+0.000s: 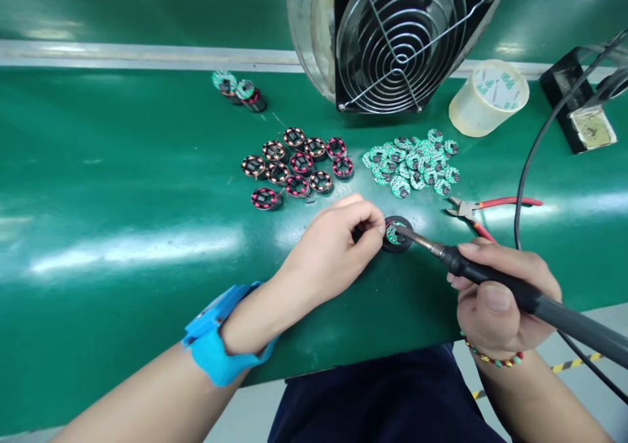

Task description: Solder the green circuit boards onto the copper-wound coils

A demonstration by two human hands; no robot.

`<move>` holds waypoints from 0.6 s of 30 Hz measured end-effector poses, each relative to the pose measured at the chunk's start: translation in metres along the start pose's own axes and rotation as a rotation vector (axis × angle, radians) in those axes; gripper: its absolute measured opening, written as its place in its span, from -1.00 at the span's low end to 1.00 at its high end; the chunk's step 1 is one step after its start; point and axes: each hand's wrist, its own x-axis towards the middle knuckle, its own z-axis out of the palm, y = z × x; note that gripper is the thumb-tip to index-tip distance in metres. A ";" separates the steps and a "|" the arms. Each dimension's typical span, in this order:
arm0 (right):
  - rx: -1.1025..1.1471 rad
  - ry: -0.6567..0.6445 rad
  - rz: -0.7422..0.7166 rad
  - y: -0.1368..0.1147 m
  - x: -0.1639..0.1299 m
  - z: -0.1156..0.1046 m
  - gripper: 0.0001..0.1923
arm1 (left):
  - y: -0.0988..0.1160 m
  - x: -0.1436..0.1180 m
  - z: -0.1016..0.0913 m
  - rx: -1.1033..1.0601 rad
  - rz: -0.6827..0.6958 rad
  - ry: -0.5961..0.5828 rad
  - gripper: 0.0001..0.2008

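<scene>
Coil (397, 234) w/ green board on top is sitting on the table (122, 188), front centre. Left hand (333, 250) is pinching at its left edge, fingers clenched. Right hand (495, 299) is gripping the iron (490, 279), tip touching the board. Coils (294, 165), boards (415, 161) lying behind; cutters (483, 211) to the right.

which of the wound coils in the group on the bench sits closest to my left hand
The coil at the group's front-left corner, pink-wound, a little apart from the others. It lies nearest the left hand; the rest sit farther back.
</scene>
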 end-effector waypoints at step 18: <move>-0.003 -0.036 -0.001 -0.005 0.004 -0.001 -0.76 | 0.001 0.000 0.001 0.032 0.000 0.014 -0.83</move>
